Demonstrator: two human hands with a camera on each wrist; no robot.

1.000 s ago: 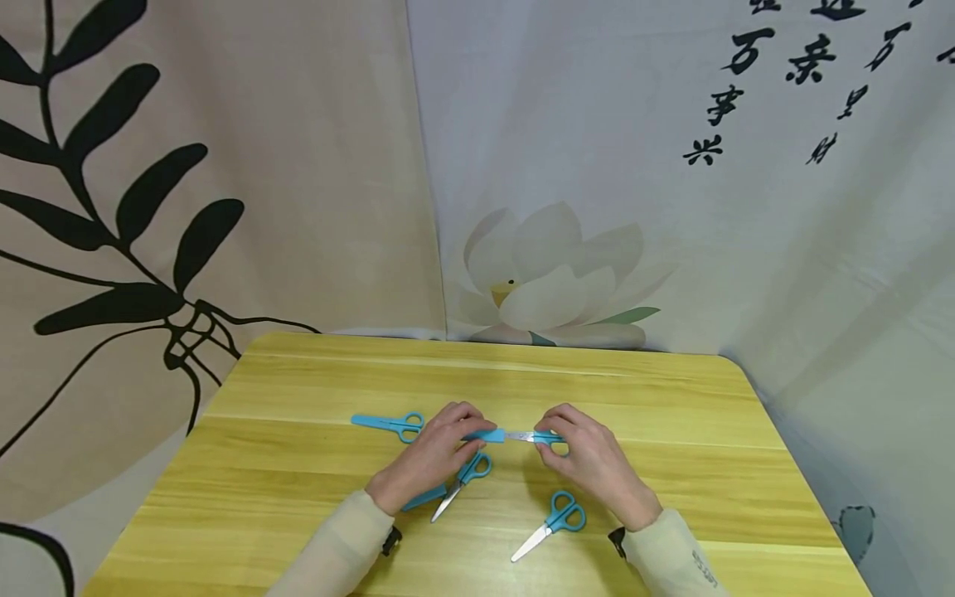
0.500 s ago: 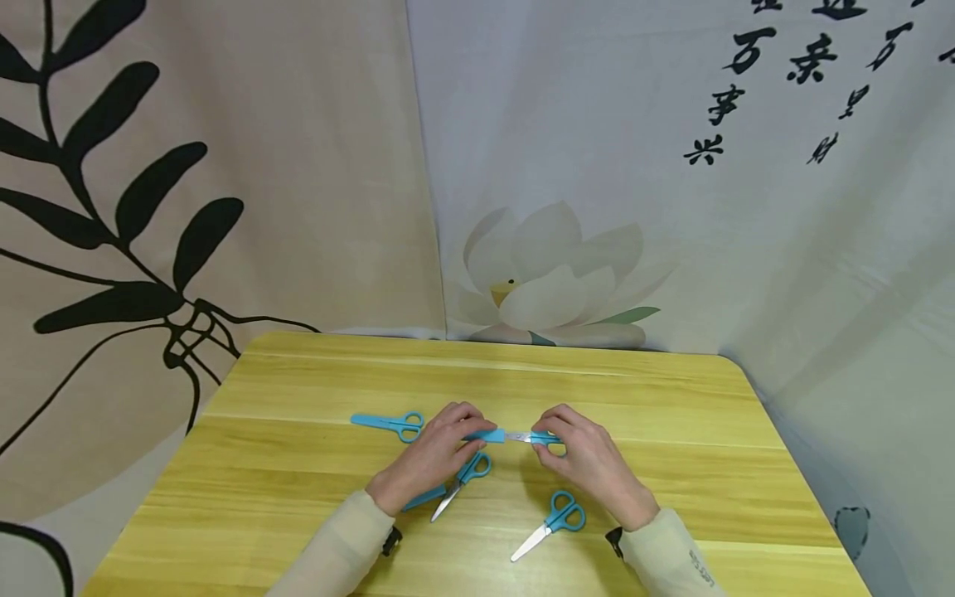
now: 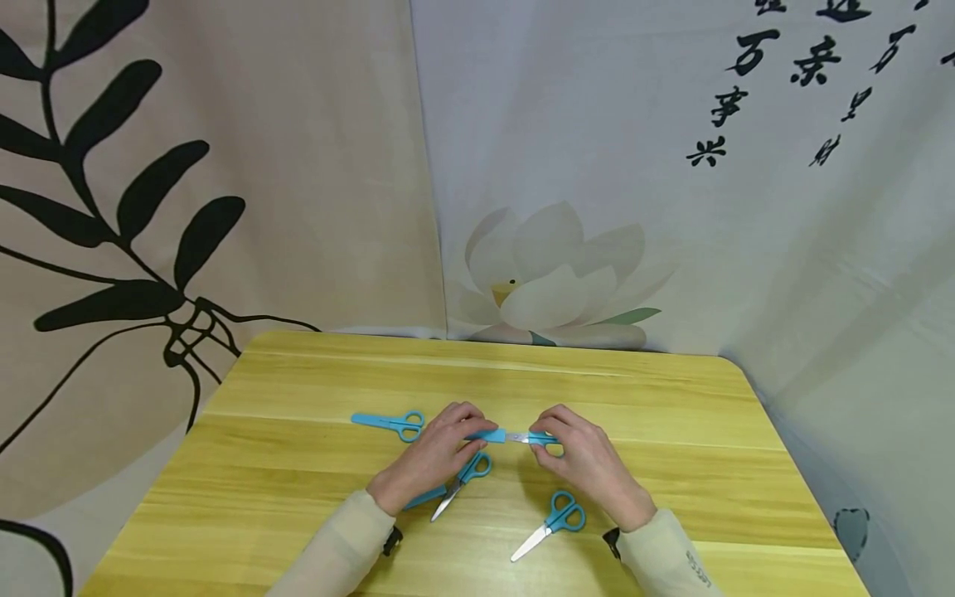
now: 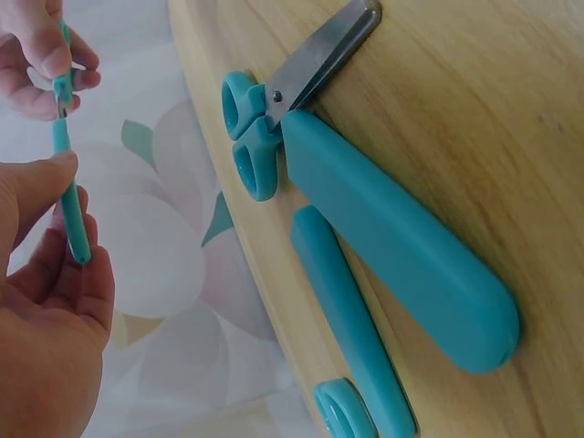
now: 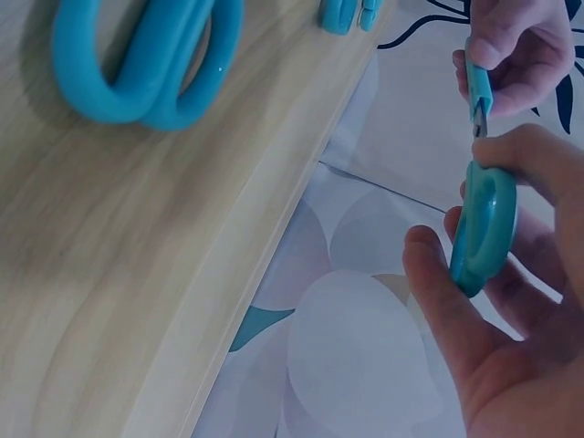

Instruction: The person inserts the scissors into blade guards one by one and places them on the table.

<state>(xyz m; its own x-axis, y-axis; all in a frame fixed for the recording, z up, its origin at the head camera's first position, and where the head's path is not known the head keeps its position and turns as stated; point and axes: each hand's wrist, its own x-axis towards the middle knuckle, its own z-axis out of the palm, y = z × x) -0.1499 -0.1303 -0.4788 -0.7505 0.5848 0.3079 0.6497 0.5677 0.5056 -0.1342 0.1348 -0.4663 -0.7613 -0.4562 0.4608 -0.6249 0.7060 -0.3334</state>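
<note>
Above the table my left hand (image 3: 433, 454) pinches a blue blade sheath (image 3: 489, 435) between thumb and fingers. My right hand (image 3: 591, 461) grips the blue handles of a pair of scissors (image 3: 542, 438). The two are in line, with the blade tips inside the sheath's mouth and a short stretch of metal showing between. In the right wrist view, thumb and fingers lie around the scissors' handles (image 5: 485, 224). Below my left wrist are bare scissors (image 3: 472, 470) and a loose sheath (image 3: 427, 497), partly hidden by the arm.
Sheathed scissors (image 3: 382, 422) lie left of my left hand. Another bare pair of scissors (image 3: 550, 528) lies nearer the front, between the forearms, tips pointing front left. The wooden table (image 3: 709, 464) reaches back to a printed curtain (image 3: 336, 166).
My right hand has shifted slightly left with the scissors, and a little less blade shows outside the sheath. My left hand stays in place.
</note>
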